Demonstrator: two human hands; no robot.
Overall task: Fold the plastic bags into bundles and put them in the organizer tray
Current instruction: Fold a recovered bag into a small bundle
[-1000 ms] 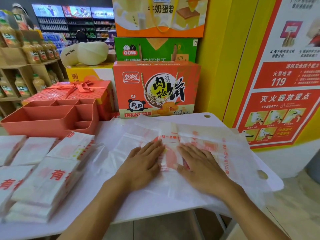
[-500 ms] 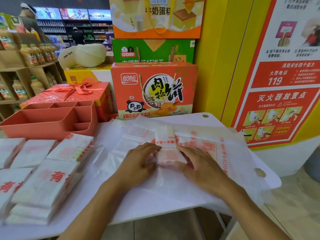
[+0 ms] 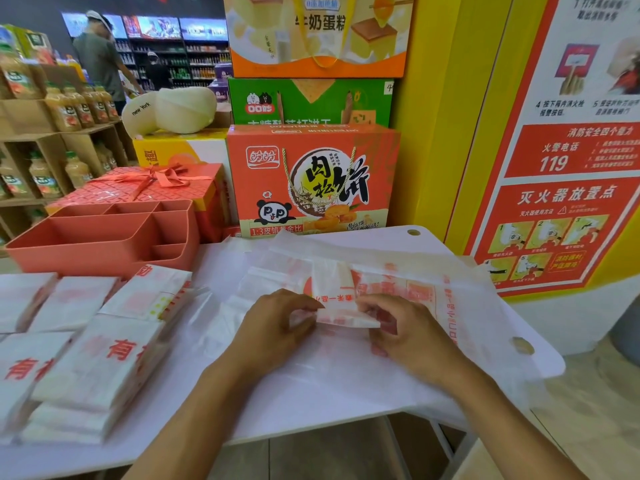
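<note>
The plastic bag [image 3: 334,292] lies at the middle of the white table [image 3: 298,407], a thin, translucent film with red print. Its near end is doubled into a flat, crisp-edged packet that the left hand [image 3: 277,327] and right hand [image 3: 412,337] pinch from either side with curled fingers — probably to hold the slippery layers square for the next fold. Finished bundles [image 3: 100,358] sit stacked at the left, just in front of the rigid, compartmented orange organizer tray [image 3: 104,237] — an easy reach, it seems.
</note>
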